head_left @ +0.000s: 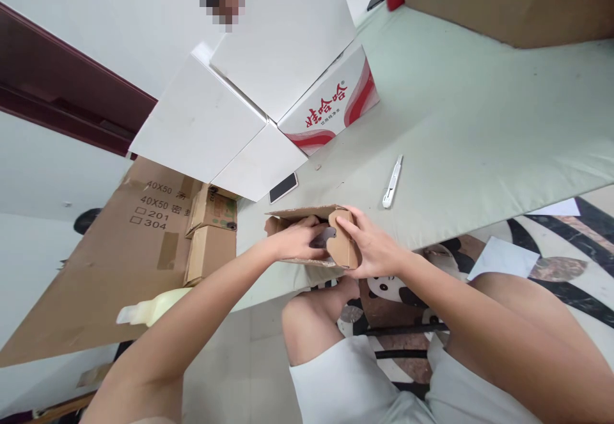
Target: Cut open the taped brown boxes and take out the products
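Observation:
A small open cardboard box (346, 238) lies near the front edge of the cloth-covered table, its end flap bent outward. My right hand (368, 238) grips that end, thumb along the flap and fingers around the side. Inside the opening is my left hand (301, 238), its fingers bent around a greyish, shiny item (326, 237) that is mostly hidden by the cardboard and the fingers. A white utility knife (393, 182) rests on the cloth to the right of the box. Beyond the box lies a phone (283, 188) with a dark screen.
A white carton with red lettering (330, 104) stands behind, beside plain white panels (192, 117). Brown cartons (211, 254) and a pale yellow bottle (158, 306) are at left. A large brown carton (508, 2) sits at the far right, on the green tablecloth (460, 136).

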Available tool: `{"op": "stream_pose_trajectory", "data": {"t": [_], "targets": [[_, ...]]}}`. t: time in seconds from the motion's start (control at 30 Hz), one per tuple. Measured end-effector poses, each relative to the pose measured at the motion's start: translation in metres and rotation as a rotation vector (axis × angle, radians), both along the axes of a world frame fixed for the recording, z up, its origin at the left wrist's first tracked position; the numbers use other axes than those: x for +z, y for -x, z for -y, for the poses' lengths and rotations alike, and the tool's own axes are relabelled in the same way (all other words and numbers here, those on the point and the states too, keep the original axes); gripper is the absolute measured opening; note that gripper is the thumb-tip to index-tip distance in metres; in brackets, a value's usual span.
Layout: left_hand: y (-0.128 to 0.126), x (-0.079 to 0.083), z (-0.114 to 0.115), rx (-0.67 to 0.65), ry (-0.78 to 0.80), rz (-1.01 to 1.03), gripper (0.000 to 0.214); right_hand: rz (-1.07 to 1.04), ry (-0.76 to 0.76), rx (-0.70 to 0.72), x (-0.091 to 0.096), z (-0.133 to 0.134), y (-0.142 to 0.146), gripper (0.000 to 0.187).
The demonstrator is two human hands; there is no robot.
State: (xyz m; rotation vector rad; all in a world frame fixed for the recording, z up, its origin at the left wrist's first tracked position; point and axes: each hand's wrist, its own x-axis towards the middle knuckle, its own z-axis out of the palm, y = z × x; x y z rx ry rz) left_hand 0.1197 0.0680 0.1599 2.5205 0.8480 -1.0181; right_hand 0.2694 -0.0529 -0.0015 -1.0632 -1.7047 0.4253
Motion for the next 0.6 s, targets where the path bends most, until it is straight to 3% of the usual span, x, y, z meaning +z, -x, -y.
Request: {"op": "stream_pose_trajectory", "data": {"t": [0.13,0.37,0.6], "targets": [[0.004,0.001,-0.006,-0.012,0.065,0.029,0.058,0.007,0.084,-0.036,-0.008,-0.001,0.008,0.117],[0.010,0.007,-0.011,-0.045,-0.022,0.133,0.042,0.063,0.066,-0.078,-0.012,-0.002,0.009,0.113],[0.024,0.019,0.001,0.000,-0.028,0.074,0.051,0.106,0.024,-0.086,-0.013,-0.003,0.005,0.111]]}}
